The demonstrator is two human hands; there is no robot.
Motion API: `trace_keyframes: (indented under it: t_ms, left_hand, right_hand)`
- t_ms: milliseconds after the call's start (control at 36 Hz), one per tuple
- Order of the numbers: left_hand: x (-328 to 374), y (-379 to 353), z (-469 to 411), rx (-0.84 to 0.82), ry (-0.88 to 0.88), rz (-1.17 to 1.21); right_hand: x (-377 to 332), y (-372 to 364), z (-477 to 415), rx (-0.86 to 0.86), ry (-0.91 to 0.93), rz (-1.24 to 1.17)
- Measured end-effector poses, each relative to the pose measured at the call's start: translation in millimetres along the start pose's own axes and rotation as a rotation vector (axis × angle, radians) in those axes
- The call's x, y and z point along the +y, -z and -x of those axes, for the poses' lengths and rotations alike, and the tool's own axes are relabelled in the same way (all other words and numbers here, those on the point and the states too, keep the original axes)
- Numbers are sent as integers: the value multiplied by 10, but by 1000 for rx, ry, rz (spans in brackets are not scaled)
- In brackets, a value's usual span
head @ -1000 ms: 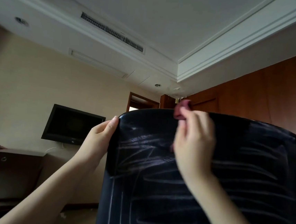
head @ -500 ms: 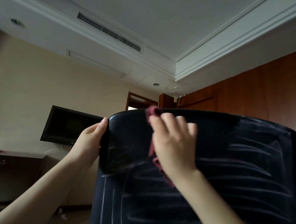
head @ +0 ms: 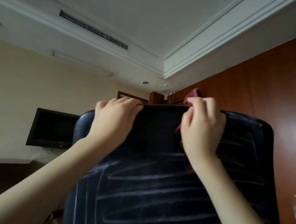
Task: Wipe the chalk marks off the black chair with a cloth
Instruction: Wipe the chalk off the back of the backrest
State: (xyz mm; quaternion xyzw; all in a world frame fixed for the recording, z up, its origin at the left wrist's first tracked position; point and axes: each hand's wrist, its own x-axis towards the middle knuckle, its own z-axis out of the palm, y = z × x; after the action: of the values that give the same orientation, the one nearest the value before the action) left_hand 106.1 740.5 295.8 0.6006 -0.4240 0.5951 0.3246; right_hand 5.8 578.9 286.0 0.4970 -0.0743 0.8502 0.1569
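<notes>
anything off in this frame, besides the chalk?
Nothing odd. Chalk lines still cover the lower chair back; the top band looks wiped. Left hand grips the top edge, right hand holds the cloth.

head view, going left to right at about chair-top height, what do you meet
Black wall-mounted flat screen → left hand gripping the black chair's top edge → right hand holding the dark red cloth → reddish-brown wood wall panel.

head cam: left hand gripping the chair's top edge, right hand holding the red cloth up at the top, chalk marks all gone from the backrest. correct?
Not quite: the chalk marks are not all gone. The head view shows only the upper band of the black chair wiped; white lines still cross the lower backrest. The rest stands: left hand grips the top edge, right hand holds the red cloth at the top.
</notes>
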Motion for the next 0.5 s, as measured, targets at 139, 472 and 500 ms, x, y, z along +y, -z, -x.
trace_keyframes:
  t_ms: [139,472,500]
  left_hand:
    - [530,-292,-381,-129,65,-16]
    - [132,-265,-305,-51,84,74]
    - [119,-268,-283,-32,67,67]
  right_hand:
    - [-351,-95,57,-65,154,6]
    - [989,360,-151,-133,-103,280]
    - [1059,393,-163,-149,-140,296]
